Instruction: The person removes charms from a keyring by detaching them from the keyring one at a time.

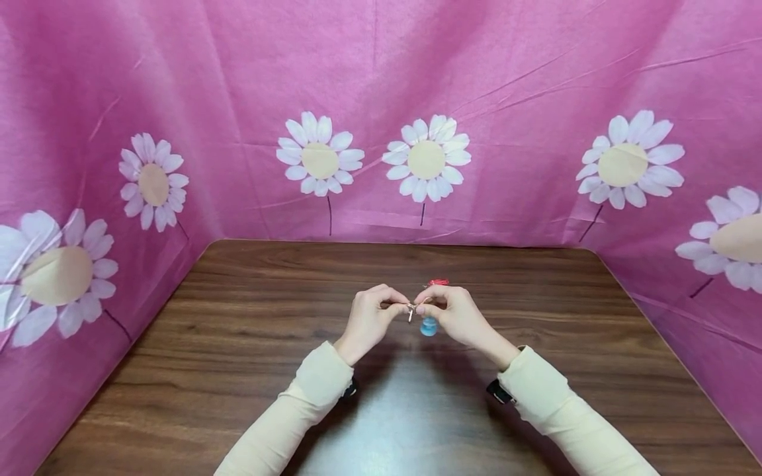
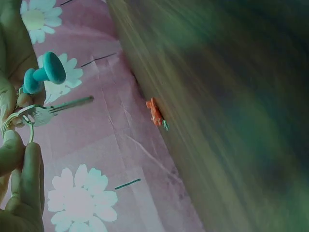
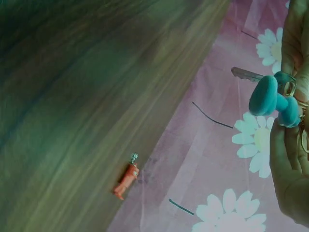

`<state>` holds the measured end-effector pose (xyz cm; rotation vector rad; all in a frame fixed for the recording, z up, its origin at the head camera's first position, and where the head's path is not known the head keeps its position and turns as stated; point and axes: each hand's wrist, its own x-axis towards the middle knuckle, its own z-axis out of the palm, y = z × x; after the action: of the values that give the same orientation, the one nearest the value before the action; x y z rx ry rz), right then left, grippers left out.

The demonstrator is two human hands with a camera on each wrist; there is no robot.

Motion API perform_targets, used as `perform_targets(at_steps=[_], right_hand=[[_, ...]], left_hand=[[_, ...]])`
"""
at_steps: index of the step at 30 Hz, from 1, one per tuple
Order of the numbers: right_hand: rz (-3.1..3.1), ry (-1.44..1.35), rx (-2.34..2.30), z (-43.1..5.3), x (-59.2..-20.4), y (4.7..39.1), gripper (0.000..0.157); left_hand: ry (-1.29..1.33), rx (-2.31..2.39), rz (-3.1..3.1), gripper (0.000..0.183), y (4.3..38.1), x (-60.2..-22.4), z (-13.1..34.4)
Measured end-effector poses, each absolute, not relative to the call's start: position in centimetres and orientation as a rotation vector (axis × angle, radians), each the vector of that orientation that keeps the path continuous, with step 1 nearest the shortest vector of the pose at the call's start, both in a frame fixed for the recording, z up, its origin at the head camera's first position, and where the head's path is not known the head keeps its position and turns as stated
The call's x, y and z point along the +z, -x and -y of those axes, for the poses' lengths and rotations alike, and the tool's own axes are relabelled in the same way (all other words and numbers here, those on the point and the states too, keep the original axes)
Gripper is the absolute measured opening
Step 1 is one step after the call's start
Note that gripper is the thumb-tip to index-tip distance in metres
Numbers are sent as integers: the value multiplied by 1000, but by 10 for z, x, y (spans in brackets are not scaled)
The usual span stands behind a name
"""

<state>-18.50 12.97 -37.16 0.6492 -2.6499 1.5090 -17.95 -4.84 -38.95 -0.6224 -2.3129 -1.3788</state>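
My left hand (image 1: 372, 320) and right hand (image 1: 455, 316) meet fingertip to fingertip above the table. Between them, thumbs and fingers of both hands pinch a gold-coloured key ring (image 2: 32, 131). A metal key (image 2: 41, 115) hangs from the ring, its blade pointing down toward the table. Beside my right fingers dangles a blue dumbbell-shaped charm (image 1: 428, 326), its two rounded ends plain in the right wrist view. Fingers partly hide the ring. Beyond my right hand, a red-orange charm (image 1: 439, 282) with a small metal chain lies on the table, seen also in both wrist views.
The wooden table (image 1: 268, 277) has dark brown grain and rounded far corners. A pink curtain (image 1: 375, 66) printed with white daisies encloses its back and sides. Black wrist devices (image 1: 500, 391) show below the light sleeves.
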Motion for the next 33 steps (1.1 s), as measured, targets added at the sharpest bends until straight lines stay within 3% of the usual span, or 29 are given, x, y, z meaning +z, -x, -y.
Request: perform_targets(at_steps=[10, 17, 33], right_hand=[[2526, -689, 1785, -130, -369, 185, 8], [2471, -674, 1847, -130, -367, 184, 9], [2411, -635, 1847, -129, -368, 183, 12]], left_hand=[[511, -1717, 2255, 5, 180, -388, 45], [413, -1888, 2279, 8, 161, -356, 44], [151, -2380, 2034, 16, 178, -382, 43]])
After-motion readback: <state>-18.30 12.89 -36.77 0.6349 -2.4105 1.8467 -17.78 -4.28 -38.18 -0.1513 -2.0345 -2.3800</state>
